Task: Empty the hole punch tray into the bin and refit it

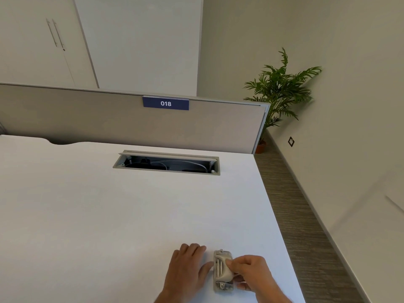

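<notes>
A small grey metal hole punch (pixel 222 270) stands on the white desk (pixel 109 215) near its front right corner. My right hand (pixel 251 274) grips the punch from the right, fingers curled over its rounded lever. My left hand (pixel 188 267) lies flat on the desk just left of the punch, fingers spread, its thumb reaching toward the punch's left side. The tray under the punch is hidden. No bin is in view.
An open cable slot (pixel 166 164) with wires sits in the desk's far middle. A grey partition (pixel 109 119) labelled 018 backs the desk. The desk's right edge drops to striped carpet (pixel 306 215). A potted plant (pixel 279 90) stands in the corner.
</notes>
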